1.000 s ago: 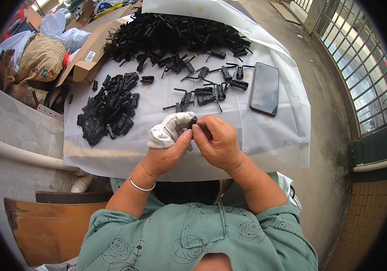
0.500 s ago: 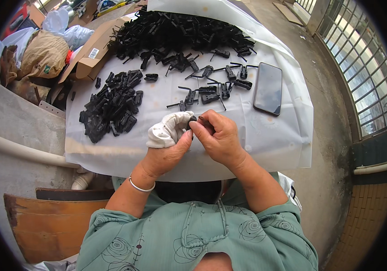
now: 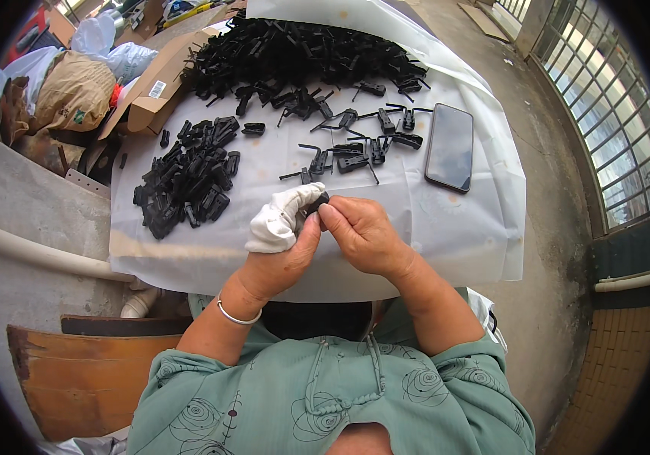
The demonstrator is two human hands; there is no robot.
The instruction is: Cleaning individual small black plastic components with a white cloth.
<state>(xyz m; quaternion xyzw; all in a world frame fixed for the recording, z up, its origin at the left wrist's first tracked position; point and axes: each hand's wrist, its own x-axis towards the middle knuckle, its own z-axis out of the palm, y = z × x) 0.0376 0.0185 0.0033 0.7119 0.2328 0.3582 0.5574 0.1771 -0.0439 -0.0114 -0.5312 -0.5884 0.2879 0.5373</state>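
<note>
Head view, frame centre: left hand (image 3: 283,254) is gripping a white cloth (image 3: 279,220), fingers curled closed around it. Right hand (image 3: 363,235) is pinching a small black clip (image 3: 319,203) between thumb and fingertips, right against the cloth. The clip is looking like light, rigid moulded plastic, mostly hidden; likely slick, with thin arms that could snap, so pinch the thick body. More clips are lying in a pile (image 3: 184,178) centre-left and a heap (image 3: 294,53) at top. Phone (image 3: 450,145) is sitting upper right.
</note>
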